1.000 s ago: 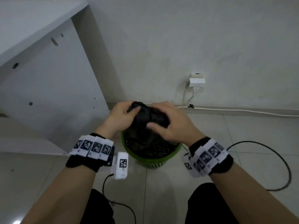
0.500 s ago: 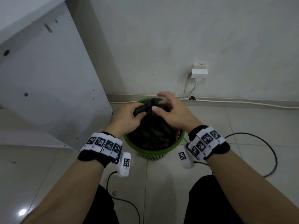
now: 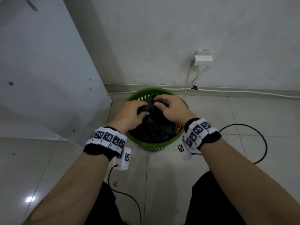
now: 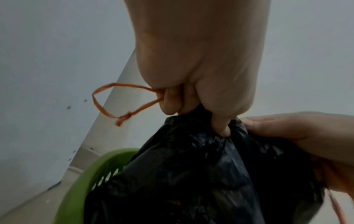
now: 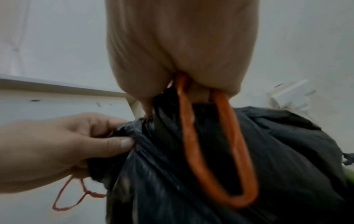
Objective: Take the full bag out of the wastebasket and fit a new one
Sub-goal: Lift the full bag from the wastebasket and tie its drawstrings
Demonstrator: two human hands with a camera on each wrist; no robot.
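The left hand [image 3: 129, 114] is clenched around the gathered neck of the black bag [image 3: 151, 129], with a thin orange drawstring loop [image 4: 122, 103] trailing out of its fist toward nine o'clock in the left wrist view. The right hand [image 3: 172, 111] grasps the same bunched plastic from the three o'clock side, and a thicker orange loop [image 5: 216, 151] hangs from under its fingers down toward six o'clock across the bag.

The bag sits inside the green wastebasket [image 3: 152, 143], its bulk filling the opening; the basket stands on the tiled floor [image 3: 162, 184] close to the wall, at twelve o'clock from the person's knees.

By my reading the task is early: the mouth is drawn together, but the bag is not yet lifted clear, and no fresh bag shows in any view. Tying or hoisting comes next, then fitting the liner.

Both forearms reach forward and down, wrists close together above the rim, palms turned inward toward each other.
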